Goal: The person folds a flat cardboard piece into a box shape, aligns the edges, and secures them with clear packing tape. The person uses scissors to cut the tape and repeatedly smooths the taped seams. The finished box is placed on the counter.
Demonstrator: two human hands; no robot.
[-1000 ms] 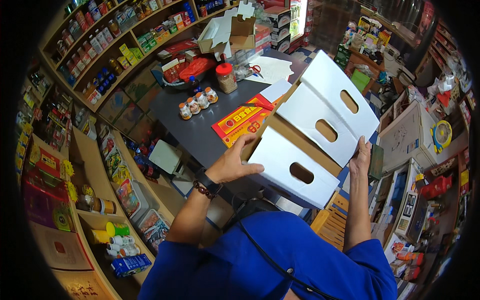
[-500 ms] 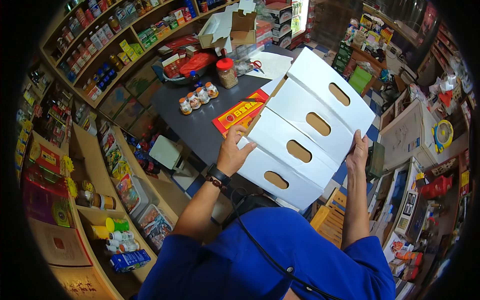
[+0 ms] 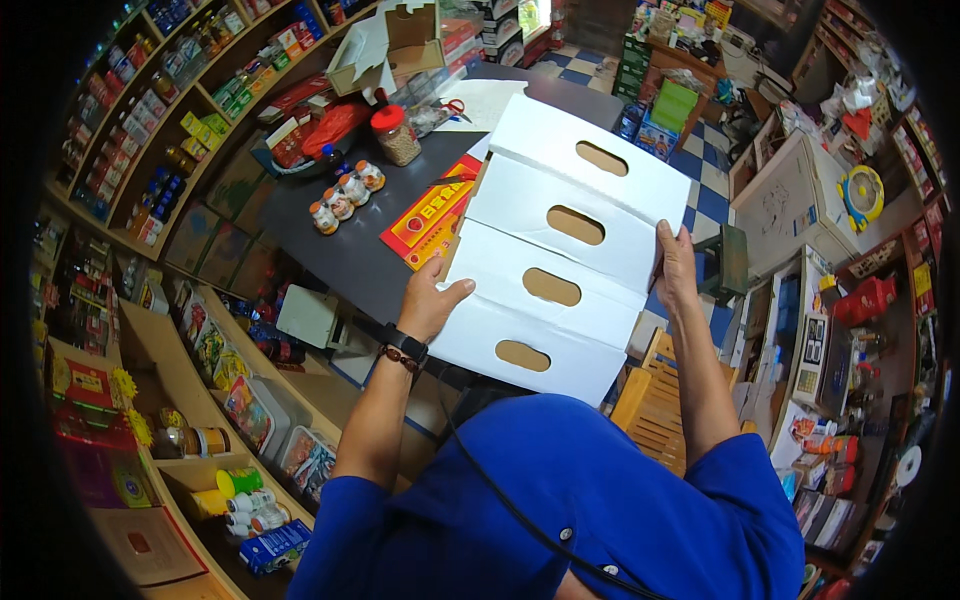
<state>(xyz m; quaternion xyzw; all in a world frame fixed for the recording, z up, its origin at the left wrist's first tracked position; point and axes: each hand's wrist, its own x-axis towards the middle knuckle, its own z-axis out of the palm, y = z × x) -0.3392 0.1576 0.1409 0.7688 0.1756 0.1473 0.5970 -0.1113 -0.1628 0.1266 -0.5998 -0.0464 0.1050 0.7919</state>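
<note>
A white cardboard panel with fold lines and several oval cut-outs is held flat in front of my body, partly over the table's edge. My left hand grips its left edge, thumb on top and fingers partly hidden. On the opposite side my right hand holds the right edge, thumb on the upper face and its other fingers hidden behind. Beside the panel's left edge a red and yellow printed sheet lies on the dark table; the panel's edge overlaps part of it.
On the table stand a pack of small orange-capped bottles, a red-lidded jar, scissors and an open carton. Stocked shelves line the left. A wooden slatted chair and white chest stand right.
The whole view has shifted, so table and shelves appear further left. The white cardboard panel has turned slightly and sits lower and more to the left. Both hands keep their hold on it.
</note>
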